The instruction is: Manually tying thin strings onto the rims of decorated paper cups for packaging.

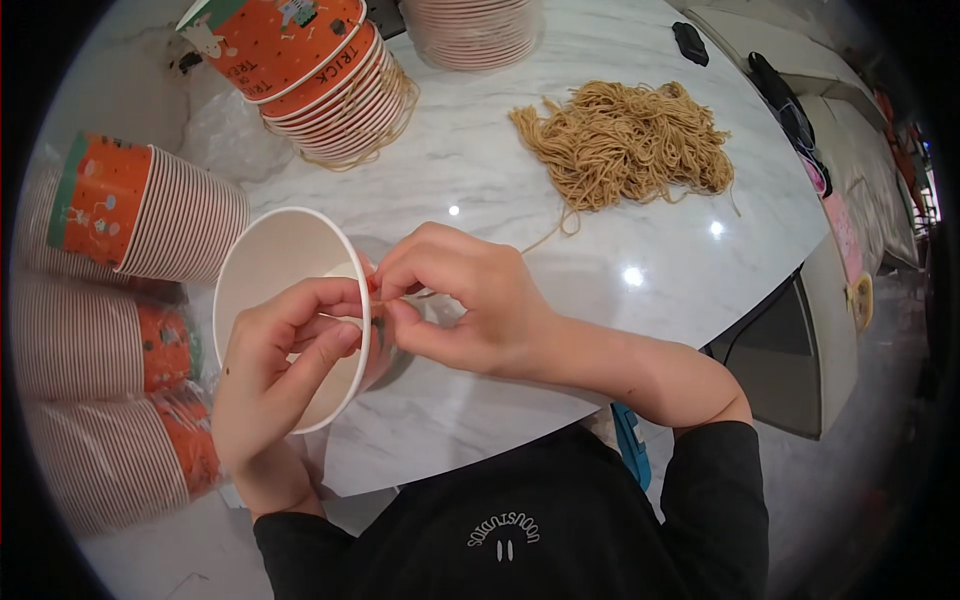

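Observation:
A white-lined paper bucket (245, 258) lies tipped on the table, its mouth turned toward me. My left hand (290, 355) reaches into the mouth, its curled fingers and thumb against the wall just inside the rim. Outside the same wall, my right hand (465, 300) pinches a thin brown cord close to the bucket's orange printed side. The fingertips partly hide the spot where cord and wall meet. Behind the right hand, a strand of the cord (545, 240) runs toward a loose heap of tan cords (635, 145).
Stacks of orange printed paper buckets (195, 215) lie along the left, some in clear plastic. Further back stands a corded stack (330, 100), beside another wrapped stack (475, 30). A small black object (690, 44) lies near the far edge of the marble-patterned table (450, 440).

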Demonstrator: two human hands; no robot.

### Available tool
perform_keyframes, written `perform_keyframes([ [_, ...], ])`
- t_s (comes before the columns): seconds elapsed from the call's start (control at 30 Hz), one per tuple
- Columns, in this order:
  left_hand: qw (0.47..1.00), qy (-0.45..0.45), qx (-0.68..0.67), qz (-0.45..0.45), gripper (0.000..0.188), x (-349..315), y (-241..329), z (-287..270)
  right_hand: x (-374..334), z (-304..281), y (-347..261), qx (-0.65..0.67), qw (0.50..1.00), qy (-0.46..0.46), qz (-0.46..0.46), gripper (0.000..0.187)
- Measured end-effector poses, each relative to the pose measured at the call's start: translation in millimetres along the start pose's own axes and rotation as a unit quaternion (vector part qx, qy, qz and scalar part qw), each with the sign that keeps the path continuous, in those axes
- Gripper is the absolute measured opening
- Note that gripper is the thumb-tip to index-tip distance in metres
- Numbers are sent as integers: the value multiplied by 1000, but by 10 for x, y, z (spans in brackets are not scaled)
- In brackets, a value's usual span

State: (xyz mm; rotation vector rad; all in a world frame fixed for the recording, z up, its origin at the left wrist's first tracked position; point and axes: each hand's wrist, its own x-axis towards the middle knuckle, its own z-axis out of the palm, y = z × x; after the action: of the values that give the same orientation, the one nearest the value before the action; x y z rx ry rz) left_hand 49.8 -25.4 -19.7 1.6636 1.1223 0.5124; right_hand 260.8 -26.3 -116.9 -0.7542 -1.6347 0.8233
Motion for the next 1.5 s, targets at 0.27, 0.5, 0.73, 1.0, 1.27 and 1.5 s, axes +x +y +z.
perform_keyframes([
  [0.27, 1000, 6, -21, -2, 27, 8, -31, 32, -8, -4, 2, -10, 1000, 0, 2, 15],
  [0.5, 998, 56, 19, 31, 14, 0, -4, 114, 18, -3, -29, -15, 999, 0, -37, 19],
  [0.73, 988, 112, 92, 57, 4, -68, 99, 95, 96, -88, -170, 31, 996, -63, 46, 22],
  [1.0, 965, 183, 124, 143, 7, -90, 41, -82, 483, -228, -483, -69, 994, -88, -17, 18],
  [1.27, 942, 235, 125, 207, 10, -298, 73, -469, 841, 363, -674, -98, 983, -139, -76, 9],
  [1.5, 921, 127, 278, 243, 9, -676, 40, -875, 1070, 620, -493, -41, 958, -267, -94, 9],
])
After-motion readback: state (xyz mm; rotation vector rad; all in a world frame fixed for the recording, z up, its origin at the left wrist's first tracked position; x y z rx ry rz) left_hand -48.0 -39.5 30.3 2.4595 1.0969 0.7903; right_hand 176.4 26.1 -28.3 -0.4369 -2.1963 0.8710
